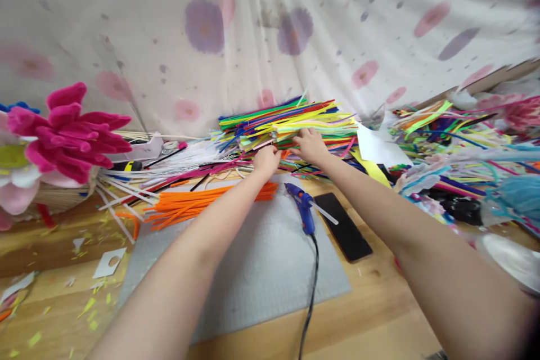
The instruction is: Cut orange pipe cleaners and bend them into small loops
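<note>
Both my arms reach forward to a heap of many-coloured pipe cleaners (295, 115) at the back of the table. My left hand (266, 161) is closed at the heap's front edge, its fingertips pressed together; whatever they pinch is too small to make out. Just to its right, my right hand (311, 147) lies against the heap with its fingers curled in among the stems, and what it grips is hidden. A bundle of orange pipe cleaners (181, 205) rests under my left forearm on a grey cutting mat (253, 270).
A blue glue gun (304, 211) with a glue stick and black cord lies on the mat, beside a black phone (343, 228). Pink fuzzy flowers (70, 135) stand at left. More pipe cleaners (439, 129) and white paper (382, 146) crowd the right. A flowered curtain (253, 28) hangs behind.
</note>
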The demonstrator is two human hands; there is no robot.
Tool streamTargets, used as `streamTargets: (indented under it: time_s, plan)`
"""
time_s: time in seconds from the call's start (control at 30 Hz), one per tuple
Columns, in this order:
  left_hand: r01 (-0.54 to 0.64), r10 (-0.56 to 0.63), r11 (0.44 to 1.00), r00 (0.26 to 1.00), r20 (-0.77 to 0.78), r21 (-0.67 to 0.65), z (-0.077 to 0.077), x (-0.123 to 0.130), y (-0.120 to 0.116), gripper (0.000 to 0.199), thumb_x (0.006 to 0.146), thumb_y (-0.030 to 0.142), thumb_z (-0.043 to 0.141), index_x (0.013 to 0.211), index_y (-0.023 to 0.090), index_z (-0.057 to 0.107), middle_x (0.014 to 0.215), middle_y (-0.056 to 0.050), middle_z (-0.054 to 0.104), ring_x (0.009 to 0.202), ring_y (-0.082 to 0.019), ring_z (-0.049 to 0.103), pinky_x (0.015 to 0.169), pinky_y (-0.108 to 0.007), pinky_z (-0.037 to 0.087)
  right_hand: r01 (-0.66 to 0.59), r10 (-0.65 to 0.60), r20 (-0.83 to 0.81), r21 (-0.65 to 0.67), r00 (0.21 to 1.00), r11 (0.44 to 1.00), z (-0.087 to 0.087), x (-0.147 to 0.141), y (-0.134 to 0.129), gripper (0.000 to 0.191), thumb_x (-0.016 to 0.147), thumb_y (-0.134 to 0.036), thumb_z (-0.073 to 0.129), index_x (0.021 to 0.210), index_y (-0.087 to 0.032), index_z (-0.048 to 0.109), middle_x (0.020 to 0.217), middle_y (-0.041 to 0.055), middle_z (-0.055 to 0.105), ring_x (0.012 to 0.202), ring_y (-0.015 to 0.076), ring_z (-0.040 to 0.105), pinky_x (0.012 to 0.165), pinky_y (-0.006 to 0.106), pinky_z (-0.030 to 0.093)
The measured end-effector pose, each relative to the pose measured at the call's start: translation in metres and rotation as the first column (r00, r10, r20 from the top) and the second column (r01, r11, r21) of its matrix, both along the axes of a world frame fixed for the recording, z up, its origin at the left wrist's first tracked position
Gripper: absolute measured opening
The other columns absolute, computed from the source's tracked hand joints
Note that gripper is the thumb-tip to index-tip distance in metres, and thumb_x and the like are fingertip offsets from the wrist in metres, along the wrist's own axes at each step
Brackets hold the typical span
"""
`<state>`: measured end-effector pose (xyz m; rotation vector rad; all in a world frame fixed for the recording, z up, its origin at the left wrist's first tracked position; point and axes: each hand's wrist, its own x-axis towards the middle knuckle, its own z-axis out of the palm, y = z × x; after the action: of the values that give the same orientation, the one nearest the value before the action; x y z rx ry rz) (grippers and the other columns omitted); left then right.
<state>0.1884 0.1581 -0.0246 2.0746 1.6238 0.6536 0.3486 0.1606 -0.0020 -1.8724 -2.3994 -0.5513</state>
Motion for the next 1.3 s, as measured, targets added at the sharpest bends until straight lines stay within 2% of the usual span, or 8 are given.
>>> streamTargets:
  time_s: [0.13,0.27,0.47,0.6,0.8,0.97,1.13,1.3]
  plan:
    - [-0.113,0.123,0.987,0.989,0.085,-0.117,-0.008,0.004,0.009,0.023,0.078,0.041,0.051,0.083,0.022,0.063,0.084,-0.004,0.068,0.078,-0.017,0.061,0.068,-0.026,0.042,0.033,-0.033,-0.019,0.036,0.999,0.999,-0.005,-0.002,0.001,0.051,0.078,-0.059,0.043,0.097,-0.017,0.064,0.102,0.0158,0.049,0.098,0.0303,0.038,0.078,0.039,0.029]
    - [-0.100,0.105,0.993,0.991,0.080,-0.070,-0.013,0.002,0.006,0.029,0.068,0.040,0.063,0.092,0.024,0.057,0.086,0.000,0.067,0.078,-0.017,0.061,0.066,-0.027,0.041,0.016,-0.016,0.001,0.040,1.000,0.999,-0.008,-0.004,-0.001,0.055,0.074,-0.061,0.047,0.100,-0.015,0.062,0.103,0.0173,0.048,0.098,0.0309,0.037,0.079,0.040,0.027]
    - [-0.026,0.020,0.996,0.998,0.065,0.089,-0.016,0.006,-0.001,0.028,0.076,0.043,0.055,0.097,0.025,0.056,0.095,-0.002,0.064,0.084,-0.016,0.059,0.068,-0.026,0.041,0.016,-0.016,0.007,0.040,1.000,0.999,-0.009,-0.004,0.000,0.059,0.073,-0.064,0.046,0.103,-0.015,0.061,0.104,0.0174,0.048,0.098,0.0310,0.037,0.082,0.040,0.026]
    - [-0.068,0.064,0.995,0.996,0.070,0.066,-0.015,0.007,0.000,0.026,0.084,0.041,0.042,0.089,0.024,0.060,0.093,-0.002,0.064,0.084,-0.017,0.058,0.066,-0.026,0.040,0.021,-0.020,-0.025,0.018,0.999,1.000,-0.010,-0.003,0.002,0.054,0.081,-0.059,0.036,0.102,-0.017,0.062,0.103,0.0158,0.048,0.098,0.0296,0.038,0.082,0.040,0.027]
    - [-0.015,0.015,0.999,1.000,0.007,0.034,-0.022,0.005,0.000,0.022,0.077,0.040,0.054,0.092,0.024,0.058,0.094,-0.002,0.063,0.082,-0.017,0.058,0.066,-0.026,0.040,0.030,-0.030,-0.031,0.016,0.999,0.999,-0.012,-0.001,0.006,0.049,0.079,-0.057,0.042,0.096,-0.016,0.063,0.102,0.0163,0.048,0.099,0.0302,0.038,0.082,0.041,0.026]
    - [0.021,-0.009,0.995,0.993,-0.119,0.096,-0.023,0.008,-0.001,0.025,0.079,0.037,0.053,0.098,0.020,0.055,0.098,-0.007,0.059,0.090,-0.021,0.057,0.072,-0.030,0.041,0.019,-0.019,-0.015,0.000,1.000,1.000,-0.011,-0.001,0.005,0.047,0.076,-0.056,0.049,0.099,-0.017,0.061,0.104,0.0168,0.047,0.100,0.0312,0.038,0.083,0.041,0.026]
    - [0.106,-0.047,0.974,0.959,-0.279,0.202,-0.023,0.008,-0.001,0.021,0.083,0.026,0.045,0.098,0.017,0.055,0.099,-0.011,0.060,0.094,-0.022,0.057,0.073,-0.030,0.041,0.027,-0.027,-0.010,-0.005,1.000,1.000,-0.011,-0.002,0.004,0.048,0.075,-0.055,0.051,0.101,-0.016,0.060,0.105,0.0169,0.047,0.100,0.0307,0.037,0.083,0.041,0.026]
    - [0.151,-0.087,0.962,0.960,-0.265,0.230,-0.021,0.009,-0.002,0.021,0.084,0.027,0.042,0.095,0.018,0.057,0.099,-0.008,0.062,0.094,-0.020,0.057,0.072,-0.028,0.041,0.023,-0.023,-0.011,0.013,1.000,1.000,-0.012,-0.002,0.004,0.046,0.073,-0.054,0.055,0.100,-0.017,0.060,0.104,0.0160,0.047,0.099,0.0304,0.037,0.082,0.041,0.027]
